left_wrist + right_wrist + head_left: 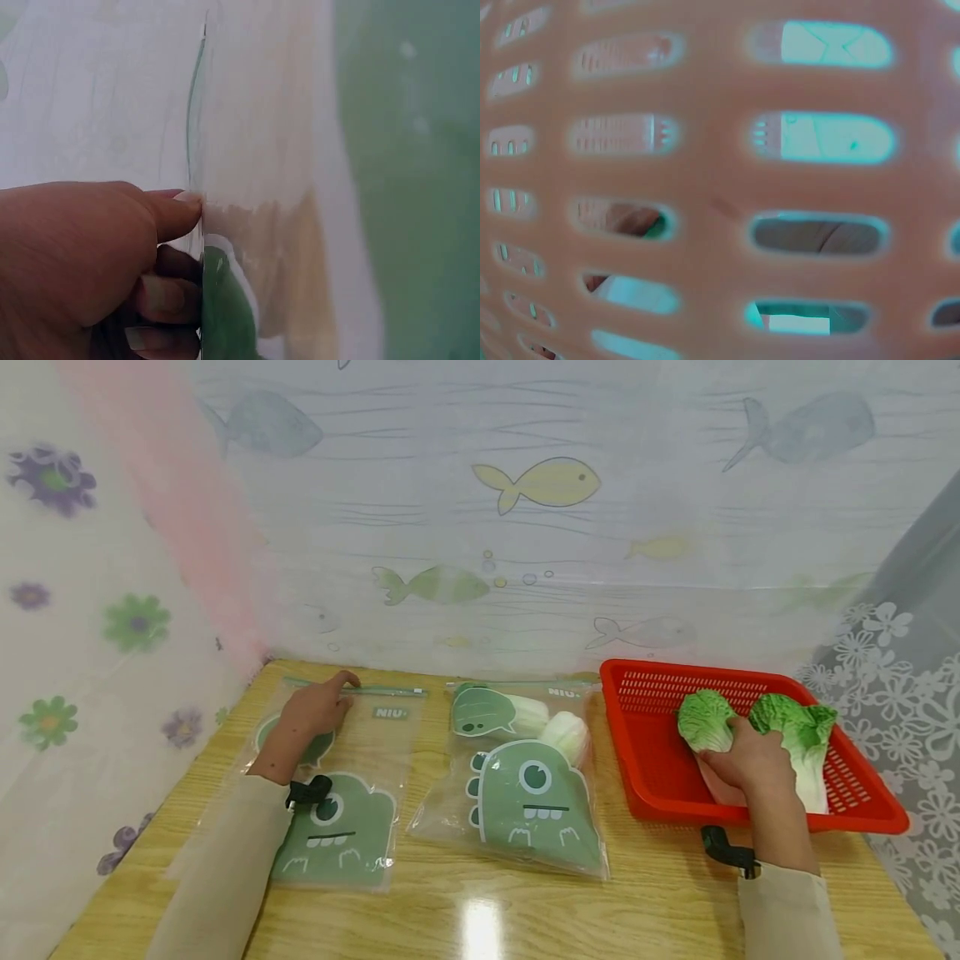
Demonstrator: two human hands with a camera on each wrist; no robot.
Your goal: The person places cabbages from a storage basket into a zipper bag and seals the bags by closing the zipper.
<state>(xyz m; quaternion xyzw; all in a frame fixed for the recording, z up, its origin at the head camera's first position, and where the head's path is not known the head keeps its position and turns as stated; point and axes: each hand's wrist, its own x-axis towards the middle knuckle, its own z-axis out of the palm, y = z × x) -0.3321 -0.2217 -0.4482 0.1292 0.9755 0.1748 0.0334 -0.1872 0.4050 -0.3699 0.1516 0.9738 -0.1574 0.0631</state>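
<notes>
My left hand (pixel 315 710) is at the top of a clear zip bag (pixel 363 747) with a green monster print, lying flat on the table. In the left wrist view, its thumb (pixel 176 216) and fingers pinch the bag's zip edge (pixel 193 97). Inside the red plastic basket (pixel 624 752), my right hand (pixel 757 764) grips a small napa cabbage (pixel 707 720) with a green leafy top. Just right of that hand lies another, larger napa cabbage (pixel 813 760). The basket's slotted wall (pixel 712 180) fills the right wrist view and mostly hides the hand.
Between left bag and basket lies a second zip bag (pixel 525 802), with white-stalked vegetables (pixel 566 737) inside. The wooden table (pixel 420 910) meets a fish-print curtain (pixel 525 543) at the back. Lace fabric (pixel 930 777) hangs at the right.
</notes>
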